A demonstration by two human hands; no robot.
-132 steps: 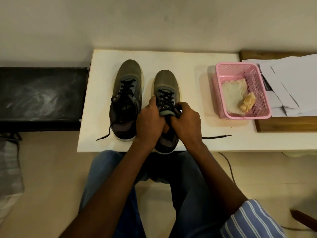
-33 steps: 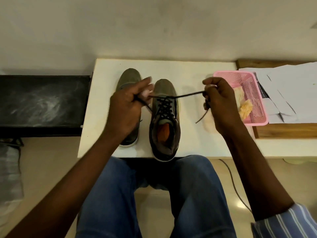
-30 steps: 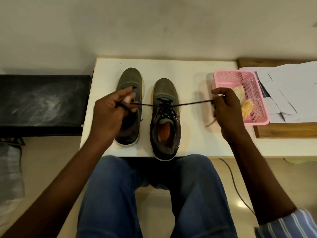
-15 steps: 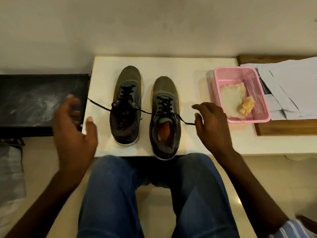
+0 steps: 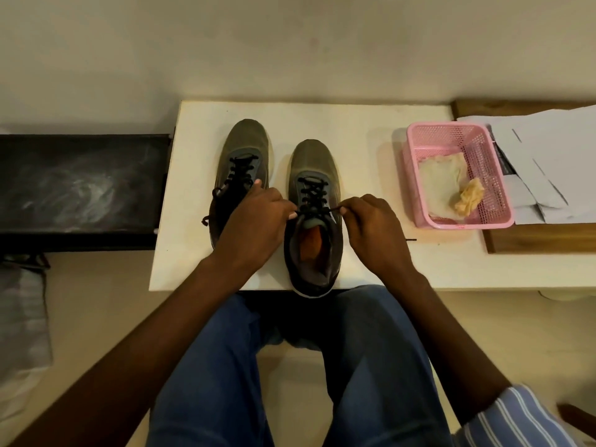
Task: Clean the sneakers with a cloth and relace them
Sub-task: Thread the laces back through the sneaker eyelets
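Two grey-green sneakers stand side by side on a white table [image 5: 371, 124], toes pointing away from me. The left sneaker [image 5: 243, 156] is partly hidden by my left hand [image 5: 254, 225]. The right sneaker [image 5: 314, 169] has black laces [image 5: 311, 191] crossed up its front and an orange insole showing. My left hand pinches the lace at the shoe's top left eyelets. My right hand [image 5: 371, 225] pinches the lace at the top right. A lace end [image 5: 411, 240] lies on the table to the right of my right hand.
A pink mesh basket [image 5: 483, 137] at the right holds a pale cloth [image 5: 440, 182] and a crumpled yellowish cloth [image 5: 469, 196]. White papers [image 5: 548, 156] lie on a wooden board beyond it. A black bench [image 5: 80, 188] adjoins the table's left side. My knees are below the table edge.
Both hands had pulled the lace ends wide apart, then let go. They have now come back in to the top of the right sneaker and pinch the lace there.
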